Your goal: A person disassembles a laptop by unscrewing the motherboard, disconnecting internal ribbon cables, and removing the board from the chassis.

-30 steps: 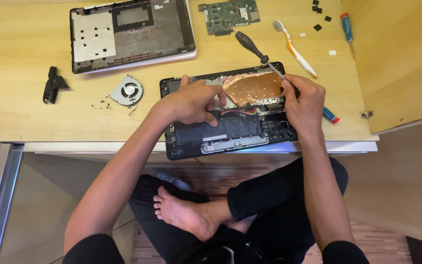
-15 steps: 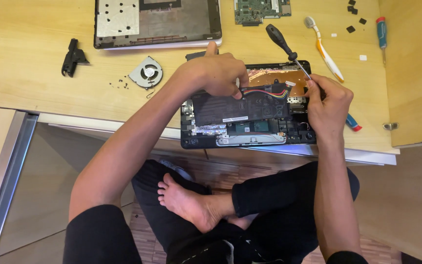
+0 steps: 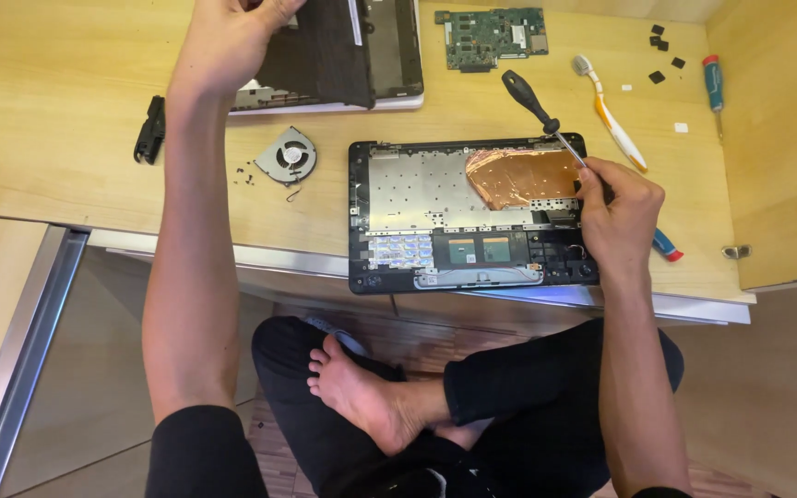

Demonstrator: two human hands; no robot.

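An opened laptop base (image 3: 371, 231) lies at the desk's near edge, showing a silver plate, copper foil (image 3: 518, 175) and small boards. My right hand (image 3: 615, 212) rests on its right side, gripping a black-handled screwdriver (image 3: 525, 94) whose tip sits at the foil's right edge. My left hand (image 3: 232, 41) is raised at the far left and holds a flat black pack (image 3: 325, 55) over a grey laptop cover (image 3: 394, 55).
A round fan (image 3: 286, 155) with loose screws beside it, a black part (image 3: 149, 129), a green circuit board (image 3: 495, 37), a toothbrush (image 3: 609, 115), small black pieces (image 3: 661, 55) and a blue-red tool (image 3: 712, 78) lie on the wooden desk. My crossed legs are below.
My left hand has lifted the flat black pack off the laptop base and carried it up and left over the grey cover, exposing the silver plate. My right hand stays put with the screwdriver.
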